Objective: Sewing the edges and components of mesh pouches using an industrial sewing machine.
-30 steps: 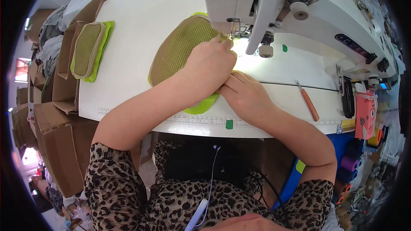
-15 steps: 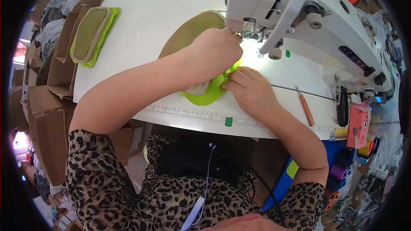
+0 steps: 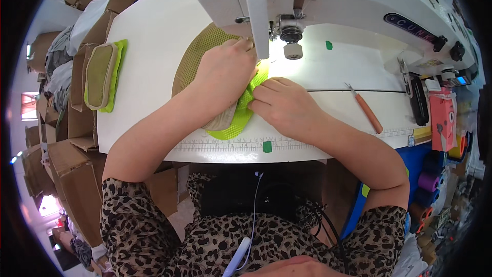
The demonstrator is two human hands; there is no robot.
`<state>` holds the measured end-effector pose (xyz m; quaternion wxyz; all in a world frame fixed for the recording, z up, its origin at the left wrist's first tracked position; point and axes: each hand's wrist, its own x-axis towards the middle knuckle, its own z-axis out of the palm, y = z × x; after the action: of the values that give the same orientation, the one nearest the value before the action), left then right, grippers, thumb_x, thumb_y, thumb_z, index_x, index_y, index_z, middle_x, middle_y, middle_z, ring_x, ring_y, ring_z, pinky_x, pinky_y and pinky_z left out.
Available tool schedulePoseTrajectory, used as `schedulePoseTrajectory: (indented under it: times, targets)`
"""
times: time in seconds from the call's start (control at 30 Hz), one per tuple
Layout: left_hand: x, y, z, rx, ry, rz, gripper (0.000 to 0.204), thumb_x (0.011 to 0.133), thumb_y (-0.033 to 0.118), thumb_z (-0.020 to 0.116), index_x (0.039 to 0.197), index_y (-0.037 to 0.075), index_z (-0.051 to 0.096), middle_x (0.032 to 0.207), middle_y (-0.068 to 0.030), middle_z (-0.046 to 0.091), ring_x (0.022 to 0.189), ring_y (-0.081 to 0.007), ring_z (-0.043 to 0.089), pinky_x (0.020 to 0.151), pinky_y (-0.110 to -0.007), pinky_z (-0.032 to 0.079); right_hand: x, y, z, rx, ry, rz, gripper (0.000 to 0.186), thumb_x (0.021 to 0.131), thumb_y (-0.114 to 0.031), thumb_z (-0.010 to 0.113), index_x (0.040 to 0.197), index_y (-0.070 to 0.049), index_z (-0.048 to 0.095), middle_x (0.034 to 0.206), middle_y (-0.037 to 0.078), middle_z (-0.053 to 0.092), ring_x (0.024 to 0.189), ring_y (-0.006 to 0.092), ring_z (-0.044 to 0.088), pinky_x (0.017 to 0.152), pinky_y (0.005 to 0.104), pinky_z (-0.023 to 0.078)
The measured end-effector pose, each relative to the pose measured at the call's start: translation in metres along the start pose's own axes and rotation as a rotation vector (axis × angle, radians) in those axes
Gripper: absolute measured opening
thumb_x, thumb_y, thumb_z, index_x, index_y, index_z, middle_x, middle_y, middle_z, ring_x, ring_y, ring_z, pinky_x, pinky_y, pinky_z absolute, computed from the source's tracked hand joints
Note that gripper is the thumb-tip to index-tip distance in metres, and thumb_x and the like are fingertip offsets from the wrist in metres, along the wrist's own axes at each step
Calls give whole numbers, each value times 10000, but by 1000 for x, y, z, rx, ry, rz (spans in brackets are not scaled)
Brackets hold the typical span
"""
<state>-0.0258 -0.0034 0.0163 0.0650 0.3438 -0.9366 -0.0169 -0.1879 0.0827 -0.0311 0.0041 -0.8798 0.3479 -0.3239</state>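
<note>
1. The right hand (image 3: 284, 106) has its fingers bent and closed on the bright yellow-green edge of the mesh piece (image 3: 197, 56), which runs out to the left from under their tips.
2. The left hand (image 3: 225, 71) lies over the middle of that piece, its fingers curled and pointing away from the body, just beyond and left of the right fingers. Their tips are partly hidden near the machine head, so I cannot tell whether they pinch the cloth or only press it.
3. The olive mesh spreads left of and beyond the left fingers; the yellow-green layer (image 3: 240, 118) and a beige band (image 3: 222, 119) show between the hands and on the body side of them.
4. The sewing machine (image 3: 359, 5) stands over the far side of the left fingers, its lit work area just beyond the right fingers.
5. On the body side of both sets of fingers, a ruler strip (image 3: 220, 146) and a green patch (image 3: 267, 146) run along the edge of the white counter (image 3: 148, 46).
6. Right of the right fingers, well apart, lies an orange-handled pointed tool (image 3: 369, 114); farther right, black-handled snips (image 3: 418, 102).
7. Far left of the left fingers rests a smaller olive and yellow-green piece (image 3: 102, 78), beside cardboard boxes (image 3: 77, 190).
</note>
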Motion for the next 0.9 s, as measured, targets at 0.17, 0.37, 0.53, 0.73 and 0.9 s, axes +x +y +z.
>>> schedulePoseTrajectory:
  times: [0.17, 0.37, 0.53, 0.73, 0.9]
  targets:
    - [0, -5, -16, 90, 68, 42, 134, 805, 89, 652, 923, 25, 665, 913, -97, 699, 855, -271, 713, 703, -358, 585, 3, -3, -2, -14, -26, 13, 33, 737, -108, 633, 768, -105, 622, 852, 8, 571, 863, 161, 591, 796, 301, 517]
    - [5, 1, -11, 197, -50, -8, 110, 793, 61, 639, 886, 14, 677, 866, -118, 713, 786, -291, 723, 665, -374, 583, 2, -3, 2, -30, -11, 19, 31, 745, -110, 634, 774, -107, 623, 848, 4, 566, 861, 157, 593, 757, 295, 498]
    - [6, 5, -13, 216, -82, -31, 67, 793, 73, 644, 822, 35, 690, 801, -121, 714, 759, -288, 724, 653, -373, 580, 2, -3, 5, -42, 2, 22, 30, 749, -113, 640, 777, -109, 631, 857, -1, 574, 866, 151, 594, 754, 291, 493]
    - [-7, 13, -15, 340, -82, 69, 235, 815, 66, 617, 1029, -15, 564, 833, -135, 673, 709, -288, 697, 612, -394, 548, 0, -1, 8, -48, 32, 13, 37, 750, -115, 648, 787, -113, 644, 877, -8, 596, 875, 148, 596, 759, 294, 493]
    - [-14, 15, -18, 368, 6, 142, 289, 802, 64, 604, 1074, -26, 561, 969, -159, 664, 781, -281, 702, 680, -377, 558, -3, 0, 10, -44, 30, 32, 33, 748, -115, 651, 781, -115, 646, 869, -12, 599, 877, 146, 598, 763, 298, 496]
